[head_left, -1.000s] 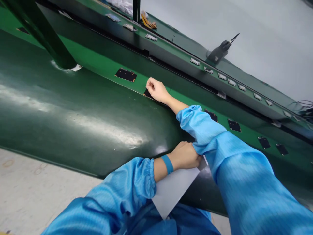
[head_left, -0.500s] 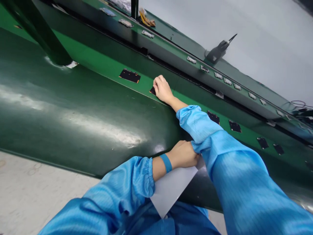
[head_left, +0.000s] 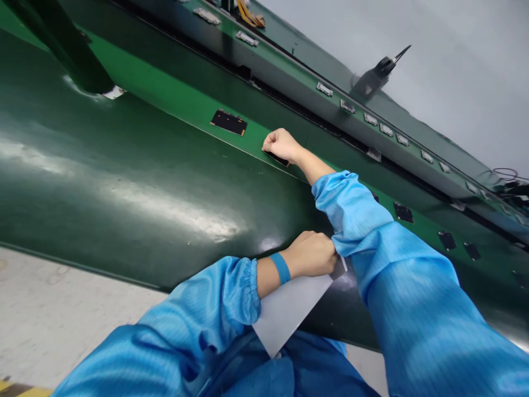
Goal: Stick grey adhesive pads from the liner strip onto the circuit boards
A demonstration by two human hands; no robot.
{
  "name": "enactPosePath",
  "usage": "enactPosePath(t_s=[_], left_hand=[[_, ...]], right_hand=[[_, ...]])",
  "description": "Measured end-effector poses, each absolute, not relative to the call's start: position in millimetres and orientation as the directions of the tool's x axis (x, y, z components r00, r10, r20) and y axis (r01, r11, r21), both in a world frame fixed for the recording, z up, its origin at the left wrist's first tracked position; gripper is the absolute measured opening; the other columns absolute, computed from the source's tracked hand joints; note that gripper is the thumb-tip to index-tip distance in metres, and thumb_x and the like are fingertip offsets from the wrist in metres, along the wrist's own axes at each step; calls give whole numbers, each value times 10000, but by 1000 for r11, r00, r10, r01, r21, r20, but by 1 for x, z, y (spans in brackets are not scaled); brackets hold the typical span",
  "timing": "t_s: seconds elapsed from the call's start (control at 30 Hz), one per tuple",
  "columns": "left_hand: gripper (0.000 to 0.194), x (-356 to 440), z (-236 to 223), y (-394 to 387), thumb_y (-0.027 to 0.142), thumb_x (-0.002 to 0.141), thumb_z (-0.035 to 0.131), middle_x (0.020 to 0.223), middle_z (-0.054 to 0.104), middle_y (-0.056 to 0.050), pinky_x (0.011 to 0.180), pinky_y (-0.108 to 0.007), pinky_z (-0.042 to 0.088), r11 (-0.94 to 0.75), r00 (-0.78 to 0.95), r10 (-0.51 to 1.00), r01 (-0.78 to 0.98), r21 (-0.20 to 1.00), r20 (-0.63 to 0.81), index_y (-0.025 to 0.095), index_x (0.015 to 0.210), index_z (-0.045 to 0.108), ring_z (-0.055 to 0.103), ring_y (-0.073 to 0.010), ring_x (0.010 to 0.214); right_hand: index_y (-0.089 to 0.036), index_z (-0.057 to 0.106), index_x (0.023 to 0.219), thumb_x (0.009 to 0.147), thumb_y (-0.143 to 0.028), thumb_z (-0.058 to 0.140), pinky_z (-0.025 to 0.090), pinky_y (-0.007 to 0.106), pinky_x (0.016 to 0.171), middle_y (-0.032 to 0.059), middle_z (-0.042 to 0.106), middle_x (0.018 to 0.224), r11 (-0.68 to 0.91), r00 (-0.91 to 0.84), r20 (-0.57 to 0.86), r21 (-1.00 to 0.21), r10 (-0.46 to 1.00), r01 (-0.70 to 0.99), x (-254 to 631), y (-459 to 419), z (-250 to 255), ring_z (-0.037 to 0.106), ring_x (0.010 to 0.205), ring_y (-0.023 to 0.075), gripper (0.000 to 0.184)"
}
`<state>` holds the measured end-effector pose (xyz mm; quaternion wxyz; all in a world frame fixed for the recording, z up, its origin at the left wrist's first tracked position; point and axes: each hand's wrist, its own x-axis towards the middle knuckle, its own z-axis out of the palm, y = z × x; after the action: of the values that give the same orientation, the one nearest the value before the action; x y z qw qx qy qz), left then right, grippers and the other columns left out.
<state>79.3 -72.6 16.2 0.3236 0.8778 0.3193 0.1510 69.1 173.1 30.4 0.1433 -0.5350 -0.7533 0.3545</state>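
My left hand [head_left: 312, 253], with a blue band at its wrist, is closed on a white sheet [head_left: 281, 314] that hangs down in front of my body. By its fingertips shows a small greyish piece [head_left: 339, 269], partly hidden by my right sleeve. My right hand [head_left: 283, 145] reaches forward over a flat black panel [head_left: 278, 159] on the bright green strip. Its fingers are pinched together at the panel's left end; whether they grip the panel or something small on it, I cannot tell. The hand covers much of that panel.
Another black panel [head_left: 228, 122] lies to the left on the strip, and several more, such as one panel [head_left: 403, 212], lie rightward. Small metallic parts [head_left: 324, 89] line the raised ledge. A dark green post [head_left: 78, 60] rises at left. A black tool [head_left: 374, 77] points upward behind.
The black panels have shifted right along the green strip, and my right hand has moved right with the one beneath it. My left hand stays on the white sheet.
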Motion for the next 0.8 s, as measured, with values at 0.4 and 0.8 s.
enactPosePath(t_s=[0.4,0.8], left_hand=[[279,78,20,-72,254,1032,492,1003,809,-122,814,-379,587,-549,747,664,471,691,18,167,996,755,795,-291,956],[332,79,16,-71,257,1058,448,1001,805,-142,844,-401,576,-547,736,676,474,689,30,160,1028,764,789,-310,959]], right_hand=[[-178,605,668,765,-59,646,505,320,704,29,596,668,185,-352,-146,-635,924,750,98,168,24,527,675,158,159],[-178,575,640,779,-48,636,579,417,869,38,551,650,182,-315,-128,-595,940,783,116,157,28,594,756,201,200]])
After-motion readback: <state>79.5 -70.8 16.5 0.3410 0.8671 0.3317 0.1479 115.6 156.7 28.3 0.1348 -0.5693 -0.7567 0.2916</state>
